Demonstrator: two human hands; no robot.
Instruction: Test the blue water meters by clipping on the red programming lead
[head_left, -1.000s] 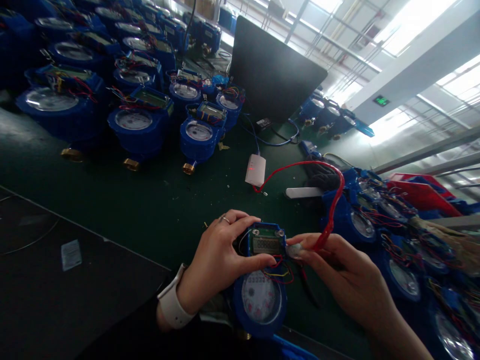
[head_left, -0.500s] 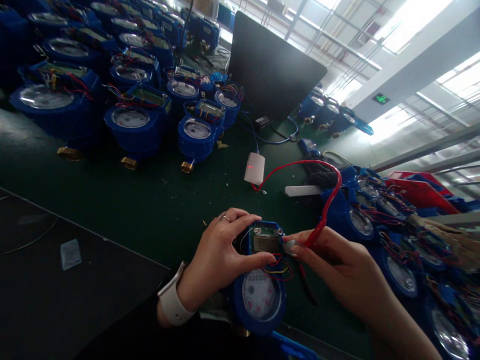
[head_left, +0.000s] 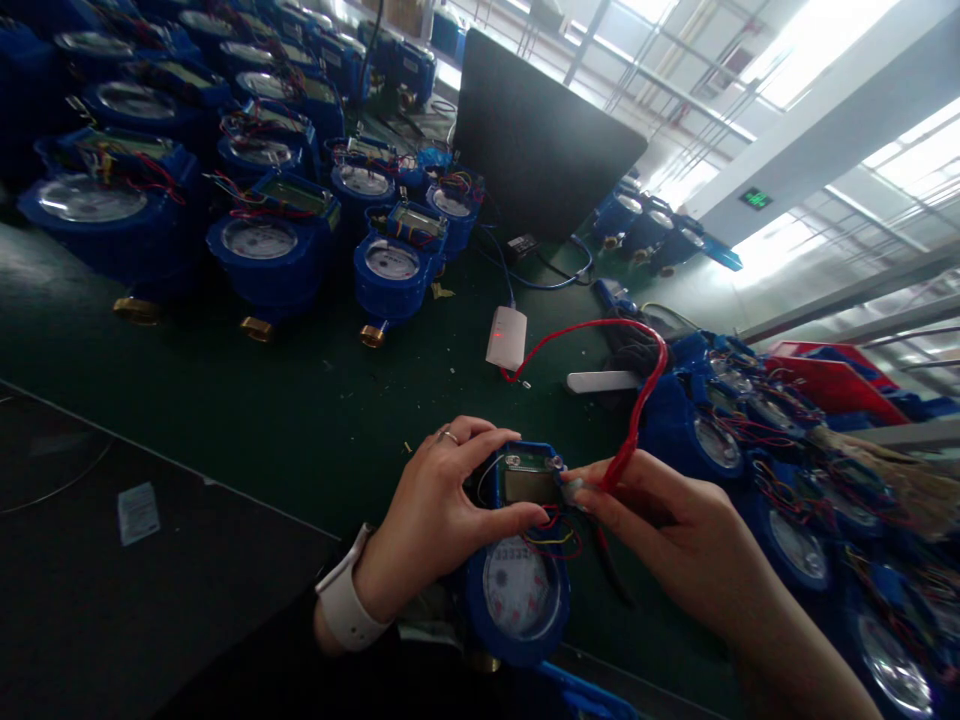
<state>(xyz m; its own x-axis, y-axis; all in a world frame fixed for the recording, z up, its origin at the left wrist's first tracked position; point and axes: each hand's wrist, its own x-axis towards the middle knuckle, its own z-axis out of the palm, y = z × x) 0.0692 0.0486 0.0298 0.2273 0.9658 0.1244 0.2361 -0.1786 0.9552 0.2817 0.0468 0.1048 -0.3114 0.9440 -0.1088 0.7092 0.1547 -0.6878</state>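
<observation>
A blue water meter [head_left: 519, 590] with a round dial and a small display [head_left: 529, 487] lies in front of me at the bench's near edge. My left hand [head_left: 442, 510] grips its display housing from the left, thumb below the display and fingers over the top. Between the thumb and fingers of my right hand [head_left: 667, 520] is a pale connector [head_left: 573, 490] on a red cable [head_left: 651, 385]. The connector presses against the housing's right side; its tip is hidden by my fingers. Thin red and yellow wires [head_left: 559, 540] stick out below the display.
The red cable runs to a white box [head_left: 507, 338] with a red light. Behind it stands a dark screen [head_left: 544, 135]. Rows of blue meters [head_left: 274, 255] fill the left, and more meters [head_left: 795, 540] crowd the right. A white strip [head_left: 602, 382] lies near the cable.
The display showed dark digits before and now looks blank. Both hands keep their hold, and the red cable's loop has shifted slightly left. The whole view has moved a little.
</observation>
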